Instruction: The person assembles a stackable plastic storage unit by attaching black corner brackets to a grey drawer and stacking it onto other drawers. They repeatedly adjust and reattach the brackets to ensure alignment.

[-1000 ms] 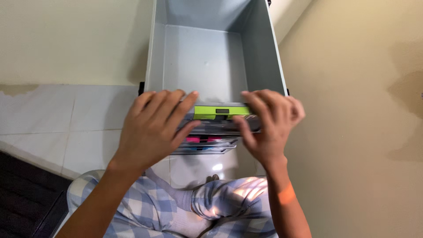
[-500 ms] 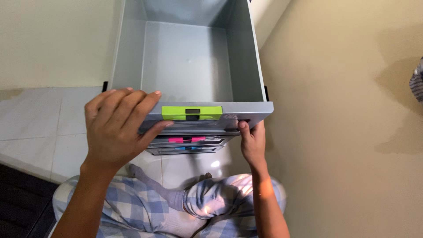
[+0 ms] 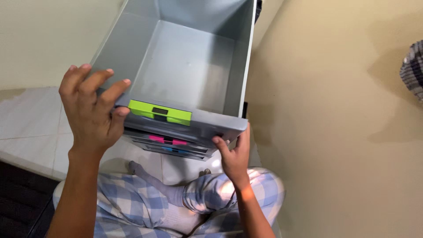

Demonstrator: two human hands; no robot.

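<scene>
The cream wall (image 3: 343,132) fills your right side and the white tiled floor (image 3: 31,123) your left, with your checked trousers (image 3: 229,198) folded under you below. Between them you have the grey drawer (image 3: 185,66) pulled far out of its stack and skewed, its front corner swung towards your right and its inside bare. Under it sit the lower drawers (image 3: 176,147), closed, one with a pink tab and one with a blue. The green handle (image 3: 160,112) on the drawer's front is untouched.

Your left hand (image 3: 90,110) is closed over the front left corner, fingers spread along the rim and thumb pressed to the face beside the green handle. Your right hand (image 3: 233,154) cups the front right corner from below, thumb up against the face.

To handle it well, I judge you should square the drawer first, keep both corners level and move them together; a skewed drawer is likely to bind on its runners.
</scene>
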